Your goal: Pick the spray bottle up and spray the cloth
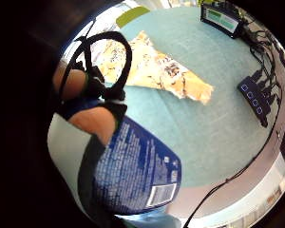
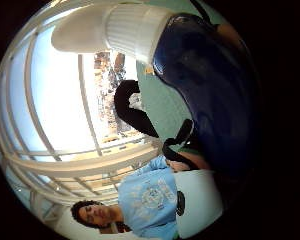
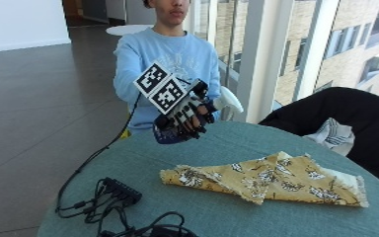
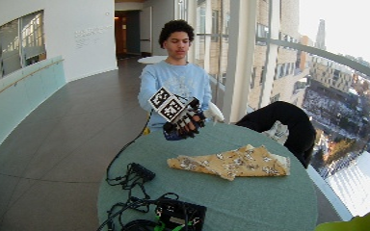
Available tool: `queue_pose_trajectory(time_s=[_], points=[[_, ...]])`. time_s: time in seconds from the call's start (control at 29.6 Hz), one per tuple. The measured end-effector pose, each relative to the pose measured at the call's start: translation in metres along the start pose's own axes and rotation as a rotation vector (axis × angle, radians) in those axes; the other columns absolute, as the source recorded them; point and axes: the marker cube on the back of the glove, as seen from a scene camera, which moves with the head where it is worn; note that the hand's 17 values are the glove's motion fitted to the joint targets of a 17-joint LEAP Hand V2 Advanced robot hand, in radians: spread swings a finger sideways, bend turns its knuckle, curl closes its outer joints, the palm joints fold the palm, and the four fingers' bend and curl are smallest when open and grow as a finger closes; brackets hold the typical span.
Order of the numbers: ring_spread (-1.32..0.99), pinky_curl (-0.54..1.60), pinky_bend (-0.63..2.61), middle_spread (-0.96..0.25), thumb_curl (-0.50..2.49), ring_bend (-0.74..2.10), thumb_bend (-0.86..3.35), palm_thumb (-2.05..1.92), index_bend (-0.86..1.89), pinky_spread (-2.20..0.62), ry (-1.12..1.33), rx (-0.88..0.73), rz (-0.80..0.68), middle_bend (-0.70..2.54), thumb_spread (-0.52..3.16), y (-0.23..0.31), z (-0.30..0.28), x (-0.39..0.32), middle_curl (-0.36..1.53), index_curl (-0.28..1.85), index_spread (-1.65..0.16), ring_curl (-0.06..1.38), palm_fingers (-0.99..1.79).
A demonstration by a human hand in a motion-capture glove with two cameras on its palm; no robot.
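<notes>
On the desk, the cloth lies right of your right hand; fingers grip the spray bottle, nozzle pointing right.

A round teal table is being occupied by a black multi-port hub with tangled cables, while a dark jacket is being draped over a chair beside it.

Person's gloved right hand raised at chest height, back of hand facing out, fingers curled shut round sthg, pointing down toward 5 o'clock; forearm bent in toward torso
</notes>
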Motion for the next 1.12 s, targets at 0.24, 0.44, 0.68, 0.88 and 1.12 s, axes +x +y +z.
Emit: queue_pose_trajectory(time_s=[0.24, 0.44, 0.68, 0.88, 1.12], points=[[0.01, 0.37, 0.31, -0.08, 0.67, 0.53, -0.03, 0.94, 0.08, 0.24, 0.001, -0.009, 0.000, 0.25, 0.71, -0.0002, 0.0020, -0.0016, 0.46, 0.21, -0.28, 0.39, 1.00], [0.01, 0.37, 0.31, -0.08, 0.67, 0.53, -0.03, 0.93, 0.08, 0.23, 0.009, -0.020, -0.002, 0.25, 0.70, 0.0000, 0.0046, -0.0017, 0.46, 0.20, -0.28, 0.39, 1.00], [0.01, 0.37, 0.32, -0.08, 0.67, 0.54, -0.03, 0.93, 0.08, 0.23, 0.025, -0.012, 0.001, 0.25, 0.70, 0.0000, 0.0029, -0.0032, 0.46, 0.20, -0.28, 0.39, 1.00], [0.01, 0.37, 0.31, -0.08, 0.67, 0.54, -0.03, 0.92, 0.08, 0.23, 0.027, -0.011, 0.005, 0.25, 0.70, -0.0008, 0.0020, -0.0024, 0.46, 0.20, -0.28, 0.39, 1.00], [0.01, 0.37, 0.31, -0.08, 0.68, 0.54, -0.03, 0.93, 0.08, 0.23, 0.033, -0.016, 0.007, 0.25, 0.70, -0.0003, 0.0011, -0.0012, 0.46, 0.20, -0.27, 0.39, 1.01]])
